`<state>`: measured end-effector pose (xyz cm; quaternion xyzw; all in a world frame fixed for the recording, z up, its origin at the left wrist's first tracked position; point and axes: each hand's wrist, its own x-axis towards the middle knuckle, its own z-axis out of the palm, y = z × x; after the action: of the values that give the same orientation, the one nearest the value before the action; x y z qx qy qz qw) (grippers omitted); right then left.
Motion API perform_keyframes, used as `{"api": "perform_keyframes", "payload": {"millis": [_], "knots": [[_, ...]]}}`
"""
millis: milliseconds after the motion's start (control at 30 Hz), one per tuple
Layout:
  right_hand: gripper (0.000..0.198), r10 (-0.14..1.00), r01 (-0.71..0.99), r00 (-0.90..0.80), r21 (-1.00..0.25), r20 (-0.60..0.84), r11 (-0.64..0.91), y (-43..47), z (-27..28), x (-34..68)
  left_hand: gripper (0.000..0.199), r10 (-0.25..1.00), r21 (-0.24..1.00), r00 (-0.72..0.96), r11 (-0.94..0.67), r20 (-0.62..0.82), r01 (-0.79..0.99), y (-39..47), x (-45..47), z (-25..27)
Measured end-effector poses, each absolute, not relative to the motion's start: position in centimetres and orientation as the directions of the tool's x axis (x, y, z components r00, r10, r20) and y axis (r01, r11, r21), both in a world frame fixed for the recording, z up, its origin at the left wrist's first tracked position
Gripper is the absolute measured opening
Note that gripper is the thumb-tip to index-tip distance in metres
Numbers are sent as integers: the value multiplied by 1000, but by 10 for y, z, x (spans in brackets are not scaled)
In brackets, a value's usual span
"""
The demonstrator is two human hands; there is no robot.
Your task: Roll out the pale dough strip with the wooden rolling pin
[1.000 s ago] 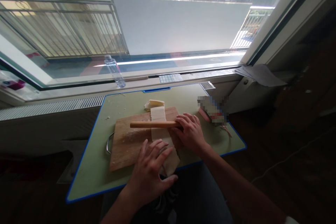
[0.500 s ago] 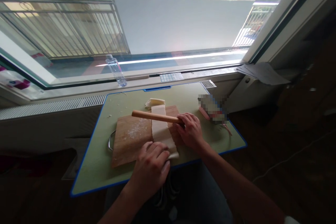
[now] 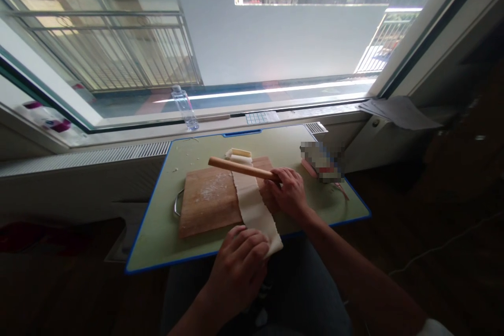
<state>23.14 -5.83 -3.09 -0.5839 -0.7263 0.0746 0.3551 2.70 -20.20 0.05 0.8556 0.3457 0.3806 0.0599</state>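
Observation:
A long strip of rolled dough lies across the wooden cutting board, its far end folded over and its near end past the table's front edge. My left hand is closed on that near end, fingers curled over it; the thumb is hidden. In my right hand is one end of a wooden rolling pin, which slants leftward above the far part of the strip. I cannot tell whether the pin touches the dough. White flour is scattered on the board's left part.
The board lies on a small green table with a blue rim. A blurred-out item sits at its right. Beyond, a clear plastic bottle stands on the windowsill, and papers lie at right.
My left hand has drawn the dough's near end toward me, past the table edge, so more of the strip shows. The rolling pin stays in my right hand. The view has shifted slightly.

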Motion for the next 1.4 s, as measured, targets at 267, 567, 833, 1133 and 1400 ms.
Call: {"api": "perform_keyframes", "payload": {"millis": [267,567,833,1133,1400], "knots": [[23,894,787,-62,-529,445,318,-58,-33,236,26,678,374,458,-716,575,590,-200,38,-18],[25,887,766,-19,-563,461,309,-55,-36,237,22,710,368,236,-584,663,723,-160,29,12],[24,870,757,-33,-556,491,343,-52,-42,240,23,771,268,204,-436,603,859,-154,44,-11],[21,877,798,-172,-458,449,391,-51,-26,241,21,760,310,168,-442,628,842,-178,13,3],[20,765,683,-572,-346,295,644,-23,4,244,32,876,245,7,-142,481,959,-75,-31,39]]}}
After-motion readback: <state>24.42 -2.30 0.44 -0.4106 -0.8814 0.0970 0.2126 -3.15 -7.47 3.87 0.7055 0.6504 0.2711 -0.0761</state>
